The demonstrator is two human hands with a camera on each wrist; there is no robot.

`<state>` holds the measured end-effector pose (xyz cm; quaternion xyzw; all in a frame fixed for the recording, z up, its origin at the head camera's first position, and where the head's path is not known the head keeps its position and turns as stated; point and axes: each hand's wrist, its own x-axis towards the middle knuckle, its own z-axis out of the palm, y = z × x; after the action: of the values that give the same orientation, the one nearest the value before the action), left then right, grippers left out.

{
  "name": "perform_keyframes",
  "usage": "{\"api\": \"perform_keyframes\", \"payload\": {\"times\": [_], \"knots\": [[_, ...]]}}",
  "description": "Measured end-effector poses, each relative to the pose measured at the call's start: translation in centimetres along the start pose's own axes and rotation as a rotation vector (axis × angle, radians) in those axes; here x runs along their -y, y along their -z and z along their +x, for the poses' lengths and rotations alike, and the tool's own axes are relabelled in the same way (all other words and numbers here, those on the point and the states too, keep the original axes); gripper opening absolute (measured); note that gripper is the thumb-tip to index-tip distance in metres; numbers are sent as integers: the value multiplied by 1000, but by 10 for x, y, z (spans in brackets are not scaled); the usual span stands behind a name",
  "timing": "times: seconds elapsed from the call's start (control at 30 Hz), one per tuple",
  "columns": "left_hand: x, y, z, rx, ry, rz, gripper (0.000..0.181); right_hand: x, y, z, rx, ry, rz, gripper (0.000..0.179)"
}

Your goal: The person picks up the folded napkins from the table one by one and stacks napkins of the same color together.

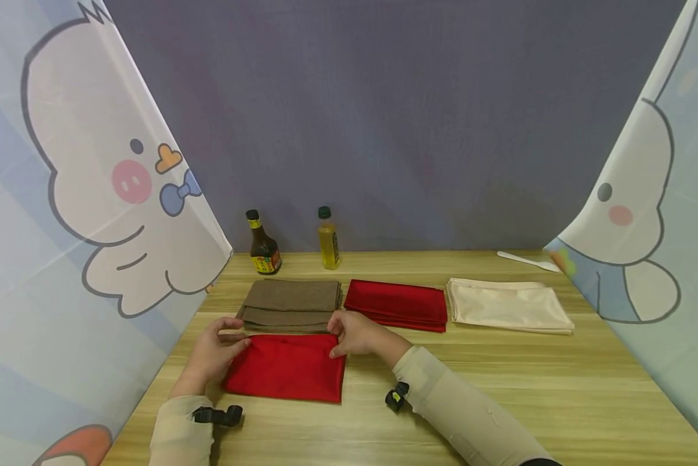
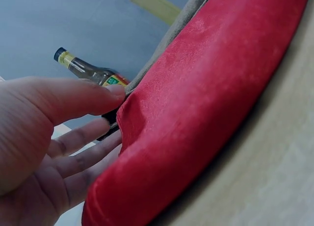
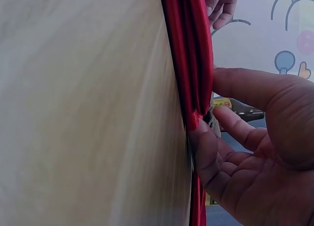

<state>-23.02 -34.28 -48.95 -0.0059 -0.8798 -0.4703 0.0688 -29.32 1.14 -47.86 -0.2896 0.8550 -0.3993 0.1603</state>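
A folded bright red cloth (image 1: 285, 367) lies flat on the table between my two hands. At its far left corner is my left hand (image 1: 213, 353), the thumb near the cloth's edge and the other fingers extended beside and behind it. My right hand (image 1: 355, 333) holds the far right corner. In the right wrist view, the thumb (image 3: 240, 86) rests on the upper layer, and a bent finger touches the lower edge of the stacked folds. Just beyond the red cloth lies a folded brown cloth (image 1: 293, 296), partly hidden by the hands.
A folded dark red cloth (image 1: 394, 303) and a folded cream cloth (image 1: 506, 305) lie to the right. Behind stand a dark sauce bottle (image 1: 264, 249) and a yellow oil bottle (image 1: 328, 241). A white plastic utensil (image 1: 526, 261) lies at the back right. Printed curtains flank the table.
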Motion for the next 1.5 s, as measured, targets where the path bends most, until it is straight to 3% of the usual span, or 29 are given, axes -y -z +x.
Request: {"api": "perform_keyframes", "payload": {"times": [0.23, 0.6, 1.0, 1.5], "knots": [[5, -2, 1, 37, -36, 70, 36, -1, -1, 0, 10, -19, -28, 41], [13, -8, 4, 151, -57, 73, 45, 0, 1, -2, 35, -22, -117, 41], [13, -11, 5, 164, -56, 107, 33, 0, 2, -4, 90, 10, -169, 28], [10, -11, 4, 162, -126, 187, 26, -2, 4, -5, 111, 54, -157, 13]]}}
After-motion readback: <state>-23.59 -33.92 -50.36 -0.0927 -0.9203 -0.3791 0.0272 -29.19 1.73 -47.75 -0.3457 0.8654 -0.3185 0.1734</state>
